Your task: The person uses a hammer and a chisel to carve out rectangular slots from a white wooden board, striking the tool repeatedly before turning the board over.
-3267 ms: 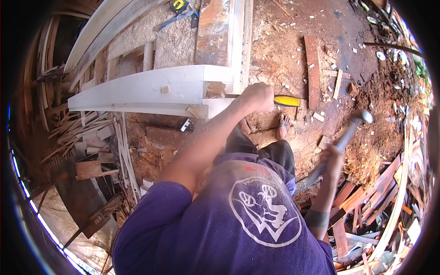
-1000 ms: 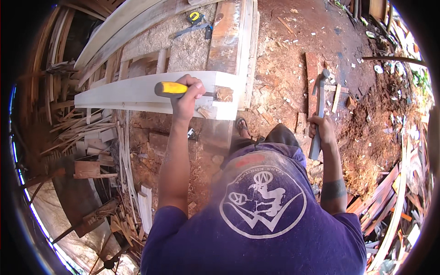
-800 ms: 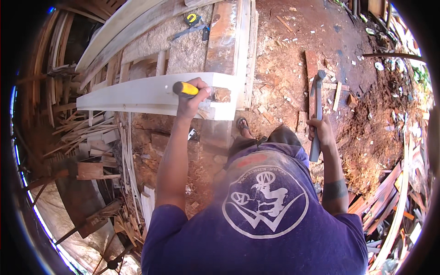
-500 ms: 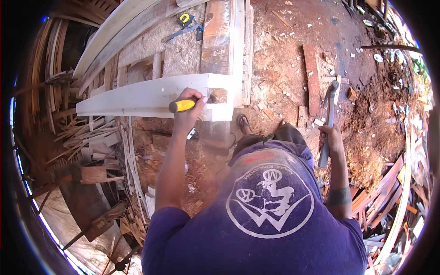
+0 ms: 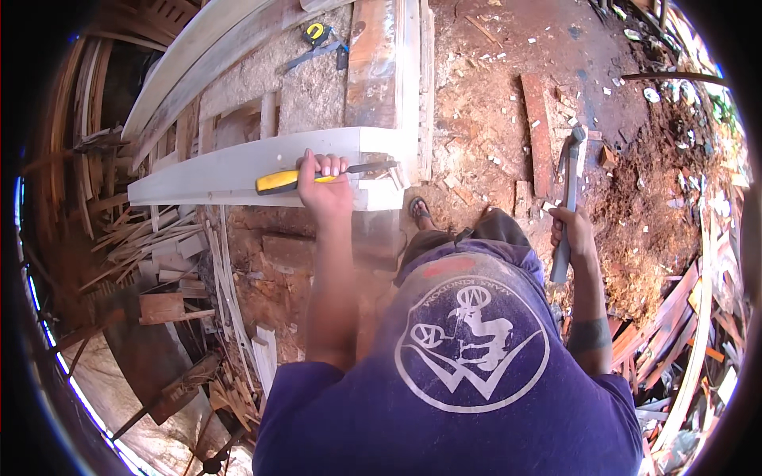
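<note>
My left hand (image 5: 324, 189) is closed around the yellow and black handle of a chisel (image 5: 278, 182). Its blade points right and lies low over a rough notch (image 5: 382, 168) cut in the end of a pale timber beam (image 5: 246, 169). Whether the blade's tip touches the wood I cannot tell. In my right hand (image 5: 573, 230) is a hammer (image 5: 571, 170), gripped by its dark grey handle with the head pointing away from me. The hammer is off to the right, well apart from the beam and chisel.
Beyond the beam, a yellow and black tape measure (image 5: 316, 33) and a dark square (image 5: 313, 55) lie on the work surface. A reddish plank (image 5: 536, 135) rests on the chip-strewn ground. Scrap strips (image 5: 147, 242) pile up at left, more offcuts (image 5: 663, 325) at lower right.
The chisel has swung from a steeper hold to lying nearly level, its blade now showing over the notch. My left hand has rolled over with it. The right hand and hammer have barely moved.
</note>
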Demonstrator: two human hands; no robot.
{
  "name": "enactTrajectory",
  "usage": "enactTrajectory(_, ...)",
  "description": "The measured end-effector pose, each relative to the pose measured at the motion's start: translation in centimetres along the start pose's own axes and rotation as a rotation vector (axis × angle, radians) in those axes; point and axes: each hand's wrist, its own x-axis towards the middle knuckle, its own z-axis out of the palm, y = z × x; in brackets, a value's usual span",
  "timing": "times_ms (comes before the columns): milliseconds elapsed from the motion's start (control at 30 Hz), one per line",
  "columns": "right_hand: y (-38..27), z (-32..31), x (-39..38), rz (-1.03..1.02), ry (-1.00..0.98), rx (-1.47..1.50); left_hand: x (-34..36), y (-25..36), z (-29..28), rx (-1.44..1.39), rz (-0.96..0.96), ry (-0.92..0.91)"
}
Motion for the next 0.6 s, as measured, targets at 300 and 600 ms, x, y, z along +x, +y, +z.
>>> enactTrajectory(300,-0.8,1.7,-0.2,-0.05,-0.072,-0.111,-0.9,0.1,0.8,0.552,0.097,-0.258)
enactTrajectory(600,-3.1,4.8,-1.0,-0.123,-0.152,-0.145,-1.2,0.5,0.1,0.494,0.154,-0.391)
